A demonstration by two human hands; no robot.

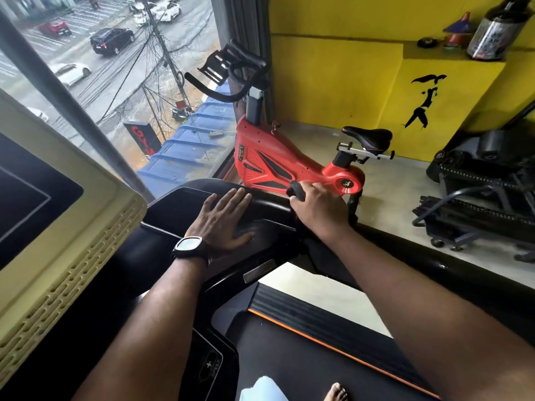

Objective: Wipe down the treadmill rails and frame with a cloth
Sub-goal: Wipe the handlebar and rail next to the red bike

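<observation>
Right hand [318, 209]: fingers curled tight round a black wadded cloth [296, 191]. The cloth is pressed onto the front end of the glossy black tubular handrail [451, 267], where it meets the black plastic console tray [179, 201]. It's mostly hidden under the fingers, so calling it a cloth is my judgement.

Left hand [223, 218]: flat, palm down, fingers straight and spread on the tray's moulded top, just left of the right hand. It holds nothing and looks like a brace.

Key geometry: the handrail's long axis runs from the grip back toward the body and off to the person's right, passing under the right forearm. So the rest of the rail lies behind the cloth, on the right hand's side, and that hand is the nearer one.

Likely next move: drag the cloth back along that axis, keeping it wrapped on the tube.

The orange-edged side foot rail [318, 311] sits lower, beside the belt, well below both hands and not yet reached.

The red spin bike [278, 160] stands just beyond the rail end. Knuckle clearance looks tight there.
</observation>
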